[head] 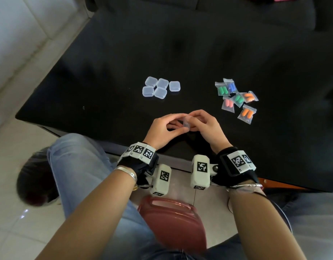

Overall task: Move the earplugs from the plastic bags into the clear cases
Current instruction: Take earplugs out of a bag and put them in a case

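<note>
My left hand (163, 129) and my right hand (209, 126) meet over the near edge of the black table (105, 72). Between their fingertips they pinch one small clear case (186, 123); whether it is open I cannot tell. Several more clear cases (161, 87) lie in a cluster beyond my hands, all closed. To the right of them lies a loose pile of small plastic bags (237, 99) with earplugs inside: green (222, 91), blue (231, 87), pink (228, 103) and orange (246, 113).
A red plastic stool (173, 220) sits under me by the table's near edge. White floor tiles (21, 44) lie to the left. A dark sofa (199, 8) stands beyond the table's far side. Marker bands wrap both wrists.
</note>
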Tool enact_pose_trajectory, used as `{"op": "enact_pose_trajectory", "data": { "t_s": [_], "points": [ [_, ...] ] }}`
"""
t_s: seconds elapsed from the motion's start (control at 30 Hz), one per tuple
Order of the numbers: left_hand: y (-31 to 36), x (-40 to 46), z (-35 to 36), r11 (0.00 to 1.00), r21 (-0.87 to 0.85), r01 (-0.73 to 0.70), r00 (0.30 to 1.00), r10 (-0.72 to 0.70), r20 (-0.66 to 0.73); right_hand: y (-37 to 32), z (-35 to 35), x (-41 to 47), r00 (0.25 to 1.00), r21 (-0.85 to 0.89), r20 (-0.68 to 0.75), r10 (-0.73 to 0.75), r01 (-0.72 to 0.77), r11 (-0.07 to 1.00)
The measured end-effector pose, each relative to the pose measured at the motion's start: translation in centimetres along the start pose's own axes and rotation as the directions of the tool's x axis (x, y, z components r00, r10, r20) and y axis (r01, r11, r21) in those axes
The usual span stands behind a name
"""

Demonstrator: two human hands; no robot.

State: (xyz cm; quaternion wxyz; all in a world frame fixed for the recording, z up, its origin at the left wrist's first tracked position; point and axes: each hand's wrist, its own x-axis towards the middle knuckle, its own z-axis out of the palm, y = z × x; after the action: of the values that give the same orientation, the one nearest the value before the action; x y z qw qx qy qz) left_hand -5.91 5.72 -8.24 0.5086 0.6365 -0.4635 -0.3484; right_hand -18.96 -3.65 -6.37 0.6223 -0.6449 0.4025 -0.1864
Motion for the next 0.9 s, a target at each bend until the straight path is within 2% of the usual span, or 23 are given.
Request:
{"op": "enact_pose_trajectory", "data": {
  "t_s": [0.1, 0.2, 0.27, 0.37, 0.47, 0.53, 0.63, 0.9],
  "points": [
    [0.3, 0.4, -0.1, 0.982, -0.144, 0.118, 0.991, -0.126, -0.050, 0.0, -0.7, -0.5, 0.992, -0.037, 0.107, -0.065, 0.069, 0.997],
    [0.3, 0.9, -0.1, 0.981, -0.110, 0.159, 0.986, -0.164, -0.036, 0.1, -1.0, -0.9, 0.962, -0.150, 0.184, -0.201, 0.230, 0.962],
    [0.3, 1.0, -0.1, 0.982, -0.089, 0.168, 0.985, -0.170, -0.019, 0.0, -0.5, -1.0, 0.953, -0.180, 0.157, -0.259, 0.285, 0.942],
    [0.6, 0.9, -0.3, 0.959, -0.156, 0.235, 0.972, -0.235, 0.018, -0.1, 0.2, -1.1, 0.977, -0.045, 0.071, -0.203, 0.206, 0.977],
    [0.6, 0.6, -0.7, 0.974, -0.108, 0.199, 0.979, -0.193, 0.066, -0.2, 0.1, -1.3, 0.991, 0.129, 0.048, -0.124, 0.117, 0.985],
    [0.6, 0.4, -0.7, 0.979, -0.083, 0.184, 0.981, -0.177, 0.083, -0.2, 0.1, -1.4, 0.993, 0.174, 0.052, -0.104, 0.094, 0.980],
    [0.6, 0.4, -0.6, 0.982, -0.059, 0.179, 0.982, -0.175, 0.070, -0.4, 0.1, -1.5, 0.995, 0.177, 0.053, -0.083, 0.072, 0.982],
    [1.1, 0.4, -1.1, 0.974, -0.066, 0.217, 0.970, -0.208, 0.124, -1.0, -0.5, -1.2, 0.995, 0.037, 0.070, -0.073, 0.071, 0.997]
  ]
}}
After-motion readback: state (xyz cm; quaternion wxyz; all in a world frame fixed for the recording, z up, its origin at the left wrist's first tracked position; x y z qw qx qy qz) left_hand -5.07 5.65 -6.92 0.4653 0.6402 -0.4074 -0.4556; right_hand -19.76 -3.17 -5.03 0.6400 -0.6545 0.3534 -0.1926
